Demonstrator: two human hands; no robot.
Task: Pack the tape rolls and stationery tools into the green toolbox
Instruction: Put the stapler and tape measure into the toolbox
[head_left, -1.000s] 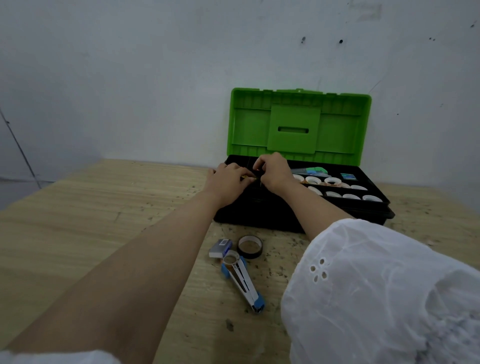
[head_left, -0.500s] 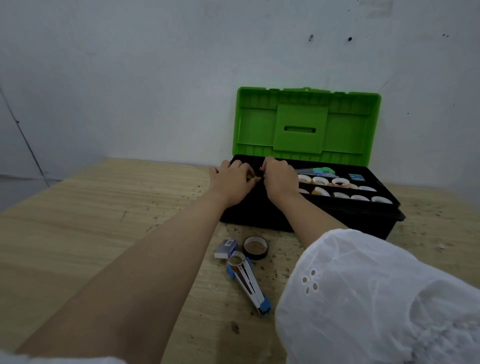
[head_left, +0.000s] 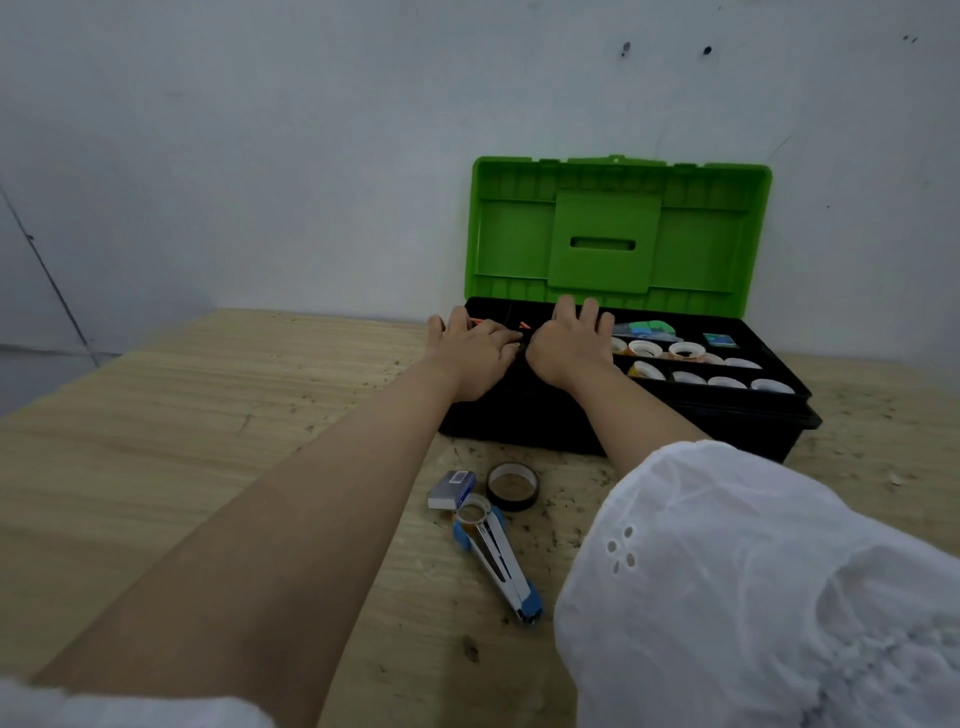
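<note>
head | both hands (head_left: 519, 351) in toolbox (head_left: 613, 234) (left end) | fingers' grip: cannot tell

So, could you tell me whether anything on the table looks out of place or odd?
Nothing is spilled or broken. Still outside the toolbox are a dark tape roll, a small box and a stapler with a small white roll resting on its end. Dark specks litter the table.

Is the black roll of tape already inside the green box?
No, the black tape roll lies on the wooden table in front of the open green-lidded toolbox, beside a blue stapler.
</note>
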